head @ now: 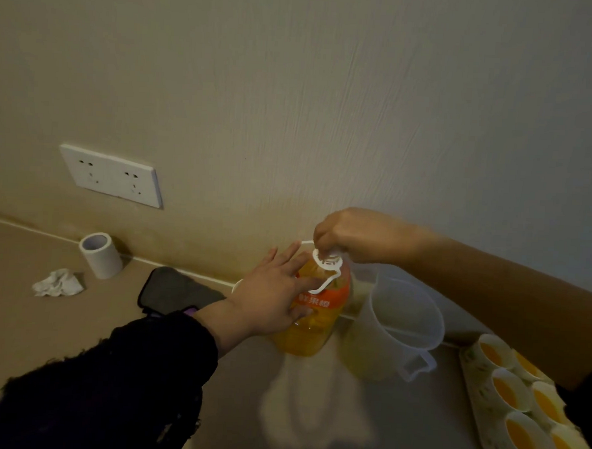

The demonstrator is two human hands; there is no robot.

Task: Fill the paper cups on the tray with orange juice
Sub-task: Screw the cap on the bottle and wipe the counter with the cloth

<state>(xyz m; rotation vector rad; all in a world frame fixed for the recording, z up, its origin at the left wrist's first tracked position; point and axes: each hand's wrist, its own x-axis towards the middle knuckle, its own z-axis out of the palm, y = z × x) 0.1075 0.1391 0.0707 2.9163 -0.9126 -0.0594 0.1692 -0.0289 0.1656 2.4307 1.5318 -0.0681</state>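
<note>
A tape roll (101, 255), crumpled tissue (58, 283) and dark pouch (174, 291) lie along the wall (294, 104) at nine o'clock of the orange juice bottle (314, 314), with bare beige desk (59, 328) toward six. The left hand (274, 292), grip wide, lays straight fingers on the bottle's side, while the right hand (352, 234) closes its grip on the white top. A clear jug (402, 326) stands just beside at three o'clock; at four, the tray (474, 402) of juice-filled paper cups (510, 390) runs out of view.

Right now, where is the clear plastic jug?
In the head view the jug stands right of centre, between the juice bottle and the tray of cups.
</note>
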